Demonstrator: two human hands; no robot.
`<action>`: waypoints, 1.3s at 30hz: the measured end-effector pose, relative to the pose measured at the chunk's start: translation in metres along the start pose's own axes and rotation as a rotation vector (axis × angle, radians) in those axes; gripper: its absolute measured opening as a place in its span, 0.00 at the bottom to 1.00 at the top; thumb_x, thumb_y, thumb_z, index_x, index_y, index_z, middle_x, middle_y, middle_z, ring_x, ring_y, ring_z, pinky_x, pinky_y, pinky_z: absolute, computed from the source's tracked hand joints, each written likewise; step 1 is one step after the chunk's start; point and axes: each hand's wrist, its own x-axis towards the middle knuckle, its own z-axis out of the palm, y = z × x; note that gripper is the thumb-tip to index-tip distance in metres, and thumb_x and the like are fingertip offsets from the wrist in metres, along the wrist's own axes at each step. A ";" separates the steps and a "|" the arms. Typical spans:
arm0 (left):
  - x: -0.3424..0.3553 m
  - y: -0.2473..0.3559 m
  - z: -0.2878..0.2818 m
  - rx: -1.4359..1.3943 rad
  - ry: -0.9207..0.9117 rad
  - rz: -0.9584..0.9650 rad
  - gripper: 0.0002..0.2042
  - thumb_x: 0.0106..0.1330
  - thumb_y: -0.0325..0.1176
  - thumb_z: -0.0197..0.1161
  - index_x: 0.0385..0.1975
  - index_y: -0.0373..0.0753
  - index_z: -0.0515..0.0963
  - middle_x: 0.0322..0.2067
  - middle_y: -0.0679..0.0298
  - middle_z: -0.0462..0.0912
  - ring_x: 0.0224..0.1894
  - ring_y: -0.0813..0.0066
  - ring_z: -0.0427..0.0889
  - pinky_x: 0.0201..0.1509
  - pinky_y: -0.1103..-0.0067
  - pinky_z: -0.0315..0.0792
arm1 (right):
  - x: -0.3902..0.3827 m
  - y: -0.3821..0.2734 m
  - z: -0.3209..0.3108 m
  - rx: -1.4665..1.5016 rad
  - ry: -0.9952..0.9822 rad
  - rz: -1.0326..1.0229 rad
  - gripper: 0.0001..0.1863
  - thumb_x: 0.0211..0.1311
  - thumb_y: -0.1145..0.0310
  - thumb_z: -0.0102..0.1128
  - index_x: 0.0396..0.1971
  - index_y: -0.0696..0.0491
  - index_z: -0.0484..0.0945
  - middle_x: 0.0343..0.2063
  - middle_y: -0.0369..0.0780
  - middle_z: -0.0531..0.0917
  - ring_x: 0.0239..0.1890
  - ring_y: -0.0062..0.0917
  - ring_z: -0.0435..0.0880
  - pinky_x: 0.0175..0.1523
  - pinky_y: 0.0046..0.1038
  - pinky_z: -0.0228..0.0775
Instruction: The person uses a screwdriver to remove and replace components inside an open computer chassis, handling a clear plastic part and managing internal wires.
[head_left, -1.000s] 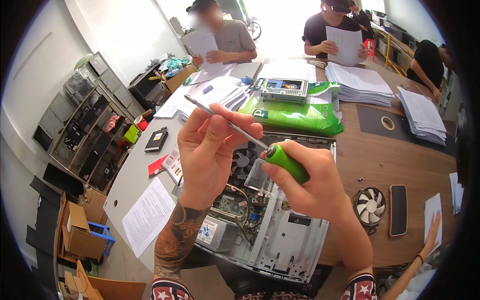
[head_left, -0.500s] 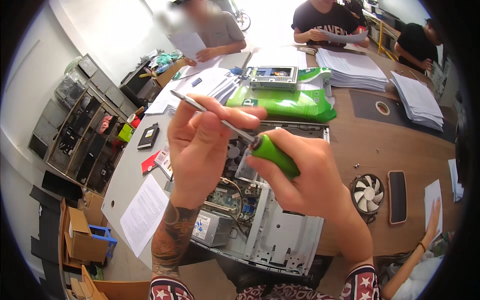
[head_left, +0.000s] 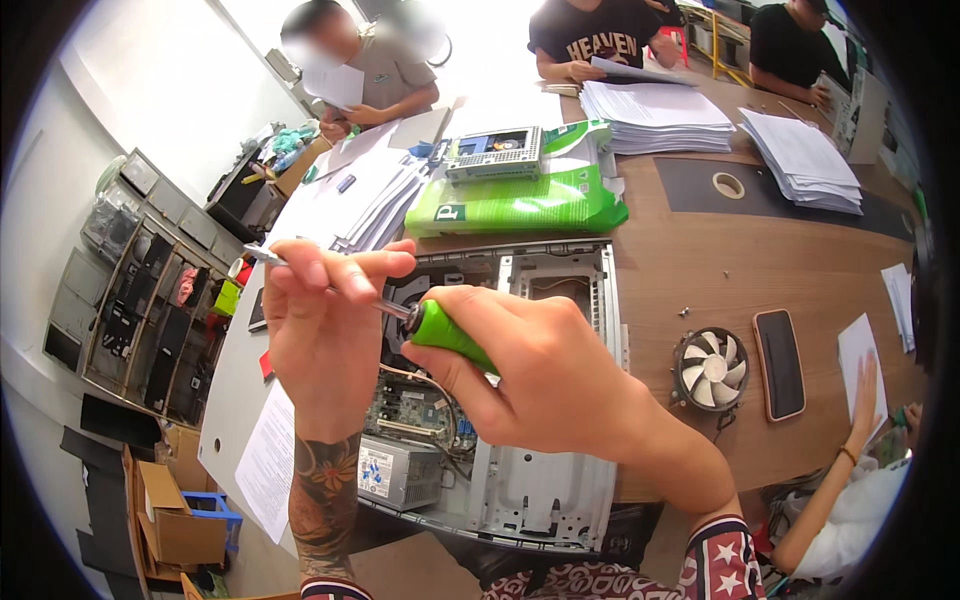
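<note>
A screwdriver with a green handle [head_left: 452, 336] is held up over an opened desktop computer case [head_left: 607, 330]. My right hand [head_left: 540, 372] is closed round the handle. Fingers of my left hand [head_left: 325, 335] pinch the metal shaft, and its tip sticks out past them to the upper left. Below my hands, the case shows a green circuit board [head_left: 400, 412], a silver power supply [head_left: 398, 474] and loose cables. Both hands hide the middle of the case.
Behind the case, a green paper pack [head_left: 520, 205] carries a metal drive cage [head_left: 495, 155]. To the right lie a cooling fan [head_left: 711, 369], a phone [head_left: 779, 365], a screw [head_left: 684, 312] and a tape roll [head_left: 728, 186]. Paper stacks [head_left: 655, 117] stand farther back. Other people sit around the table.
My hands and the screwdriver have moved left and slightly closer to me over the case. The whole view has shifted too. My grip on the screwdriver stays.
</note>
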 end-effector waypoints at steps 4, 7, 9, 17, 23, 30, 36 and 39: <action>0.001 -0.009 0.013 -0.085 0.016 0.004 0.12 0.76 0.41 0.43 0.36 0.41 0.68 0.25 0.61 0.80 0.48 0.45 0.81 0.66 0.47 0.56 | -0.002 0.000 0.000 -0.016 0.022 0.005 0.11 0.58 0.69 0.64 0.34 0.59 0.72 0.22 0.45 0.79 0.21 0.40 0.80 0.25 0.35 0.70; 0.004 -0.011 0.018 -0.112 0.021 -0.008 0.13 0.77 0.42 0.42 0.35 0.41 0.68 0.24 0.61 0.79 0.49 0.44 0.81 0.66 0.47 0.55 | -0.001 0.000 -0.005 0.024 0.034 0.012 0.10 0.59 0.69 0.60 0.29 0.58 0.69 0.20 0.46 0.78 0.21 0.41 0.79 0.24 0.37 0.70; 0.005 -0.009 0.019 -0.102 -0.003 -0.030 0.13 0.76 0.42 0.42 0.37 0.40 0.69 0.28 0.58 0.81 0.49 0.46 0.81 0.65 0.49 0.58 | 0.001 0.000 -0.012 0.063 0.009 0.044 0.10 0.59 0.69 0.60 0.30 0.59 0.69 0.20 0.47 0.78 0.22 0.43 0.79 0.26 0.38 0.70; -0.007 -0.025 -0.015 0.698 -0.057 -0.168 0.22 0.71 0.45 0.54 0.52 0.30 0.74 0.49 0.51 0.80 0.51 0.62 0.80 0.58 0.71 0.68 | 0.006 0.007 -0.070 -0.060 0.015 0.434 0.16 0.56 0.71 0.68 0.44 0.52 0.75 0.23 0.33 0.82 0.24 0.12 0.77 0.28 0.18 0.63; -0.052 -0.040 -0.002 1.467 -0.727 -0.088 0.28 0.53 0.47 0.69 0.56 0.47 0.76 0.60 0.54 0.70 0.61 0.53 0.68 0.67 0.60 0.57 | 0.007 -0.004 -0.089 -0.348 0.072 0.436 0.13 0.59 0.73 0.61 0.41 0.58 0.69 0.25 0.37 0.75 0.25 0.18 0.72 0.30 0.21 0.63; -0.051 -0.046 -0.006 1.559 -0.756 -0.022 0.26 0.54 0.43 0.69 0.56 0.54 0.76 0.49 0.57 0.73 0.54 0.57 0.72 0.62 0.61 0.62 | 0.004 0.003 -0.106 -0.504 0.058 0.540 0.15 0.54 0.69 0.69 0.43 0.51 0.79 0.29 0.31 0.83 0.26 0.08 0.73 0.30 0.13 0.60; -0.054 -0.052 -0.020 1.520 -0.700 0.052 0.21 0.56 0.28 0.64 0.50 0.55 0.81 0.41 0.61 0.73 0.42 0.62 0.74 0.49 0.68 0.70 | 0.000 0.019 -0.125 -0.274 0.372 0.325 0.20 0.54 0.67 0.70 0.47 0.55 0.79 0.33 0.34 0.84 0.29 0.08 0.74 0.31 0.12 0.61; -0.059 -0.054 -0.021 1.507 -0.654 0.026 0.22 0.54 0.24 0.62 0.49 0.54 0.82 0.40 0.62 0.73 0.41 0.63 0.74 0.48 0.69 0.69 | 0.002 0.029 -0.129 -0.125 0.472 0.266 0.20 0.60 0.65 0.66 0.48 0.60 0.78 0.33 0.37 0.82 0.28 0.11 0.73 0.34 0.13 0.64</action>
